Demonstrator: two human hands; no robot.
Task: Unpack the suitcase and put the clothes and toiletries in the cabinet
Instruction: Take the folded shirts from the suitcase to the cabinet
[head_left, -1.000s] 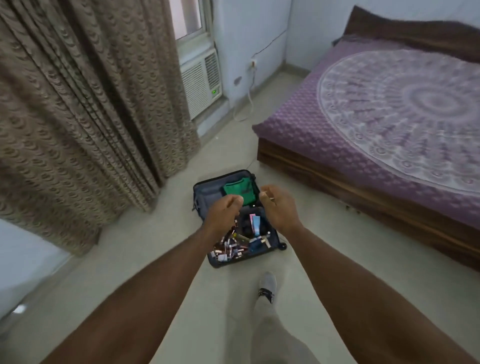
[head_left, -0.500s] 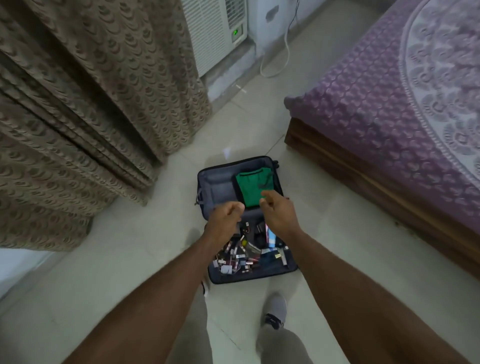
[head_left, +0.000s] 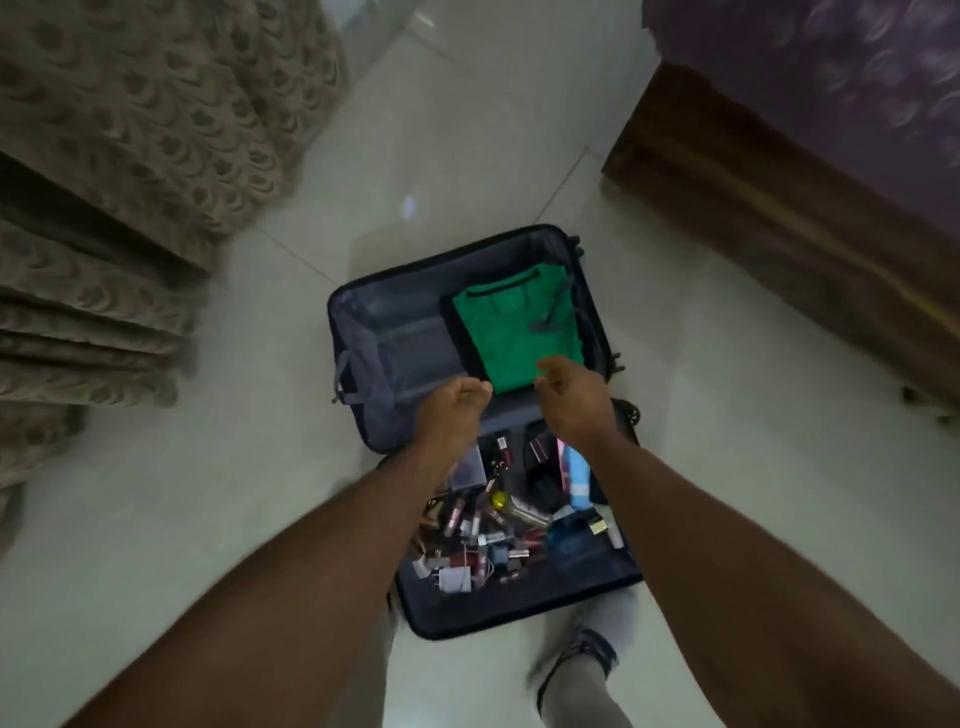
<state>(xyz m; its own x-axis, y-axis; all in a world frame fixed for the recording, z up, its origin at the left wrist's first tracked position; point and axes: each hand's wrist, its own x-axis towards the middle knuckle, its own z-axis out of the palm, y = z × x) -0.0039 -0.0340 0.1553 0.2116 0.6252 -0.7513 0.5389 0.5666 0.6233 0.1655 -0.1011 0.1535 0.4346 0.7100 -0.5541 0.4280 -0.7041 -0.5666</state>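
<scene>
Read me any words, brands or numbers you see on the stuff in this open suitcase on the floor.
None can be read.
Small tubes and bottles of toiletries: labels too small and blurred.
Light blue tube: markings blurred.
Folded green garment in the dark open suitcase: no print visible.

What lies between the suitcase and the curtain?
Only bare floor lies between the suitcase and the curtain, as the head view shows.
</scene>
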